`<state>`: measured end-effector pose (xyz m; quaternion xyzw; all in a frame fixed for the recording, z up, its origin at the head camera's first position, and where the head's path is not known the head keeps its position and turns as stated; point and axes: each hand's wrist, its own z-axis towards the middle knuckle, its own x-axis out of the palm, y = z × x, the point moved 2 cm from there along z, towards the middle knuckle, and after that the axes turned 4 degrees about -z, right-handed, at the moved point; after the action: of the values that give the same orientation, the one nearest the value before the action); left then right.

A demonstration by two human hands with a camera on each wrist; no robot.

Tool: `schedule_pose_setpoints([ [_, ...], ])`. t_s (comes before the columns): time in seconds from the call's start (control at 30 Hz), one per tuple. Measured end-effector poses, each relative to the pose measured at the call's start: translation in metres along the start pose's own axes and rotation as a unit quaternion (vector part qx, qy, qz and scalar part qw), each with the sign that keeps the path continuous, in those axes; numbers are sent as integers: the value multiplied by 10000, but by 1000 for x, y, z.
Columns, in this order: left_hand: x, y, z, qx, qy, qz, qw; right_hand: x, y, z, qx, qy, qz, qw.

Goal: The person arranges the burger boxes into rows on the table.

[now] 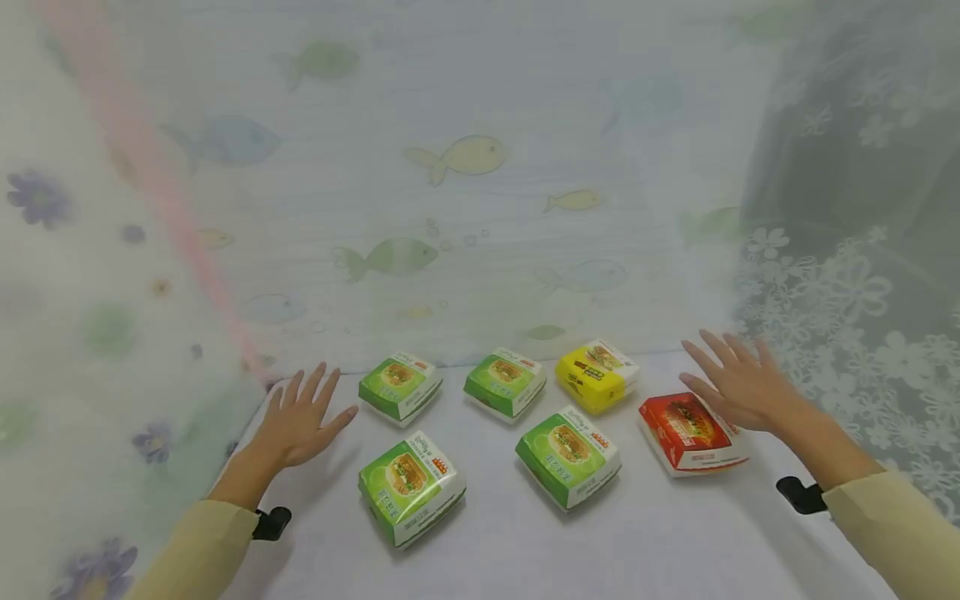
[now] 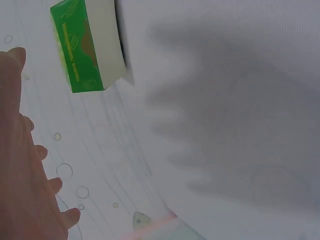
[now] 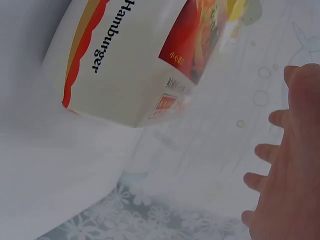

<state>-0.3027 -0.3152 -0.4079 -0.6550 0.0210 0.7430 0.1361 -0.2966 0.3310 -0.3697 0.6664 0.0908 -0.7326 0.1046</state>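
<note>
My left hand (image 1: 298,423) hovers with spread fingers at the left of the table, holding nothing; its shadow falls on the white surface in the left wrist view. Nearest to it are a green burger box (image 1: 401,386) at the back and another green burger box (image 1: 411,487) in front. My right hand (image 1: 742,383), fingers also spread, is held above the right side, partly over a red burger box (image 1: 693,433). Large in the right wrist view is that red box's white side (image 3: 120,65), lettered "Hamburger".
Two more green burger boxes, one at the back (image 1: 506,383) and one in front (image 1: 568,457), sit mid-table. Beside them is a yellow burger box (image 1: 597,375). A fish-patterned curtain (image 1: 465,208) hangs behind the white table (image 1: 495,558), with flowered sheer cloth (image 1: 855,292) at the right.
</note>
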Motion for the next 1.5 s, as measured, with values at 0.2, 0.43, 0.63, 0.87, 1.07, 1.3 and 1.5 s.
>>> schedule_pose_setpoints([
  [0.2,0,-2,0,-13,-30,-146,9999,-2,14,4,-93,-69,-30,9999],
  [0.43,-1,-6,-3,-27,-132,-137,9998,-5,40,12,-252,-255,293,9989],
  [0.63,-1,-9,1,-9,-180,-238,9996,-9,59,21,-286,-299,346,9985],
  [0.87,-2,-12,3,-21,-201,-443,9988,-13,82,28,-513,-373,399,9972],
  [1.07,-1,-13,6,9,-230,-553,9982,-17,101,36,-720,-426,482,9953],
  [1.3,-1,-16,9,-1,-251,-780,9966,-15,119,50,-879,-397,981,9905],
  [1.5,-3,-17,14,-32,-277,-941,9952,-15,134,62,-1010,-410,1124,9877],
])
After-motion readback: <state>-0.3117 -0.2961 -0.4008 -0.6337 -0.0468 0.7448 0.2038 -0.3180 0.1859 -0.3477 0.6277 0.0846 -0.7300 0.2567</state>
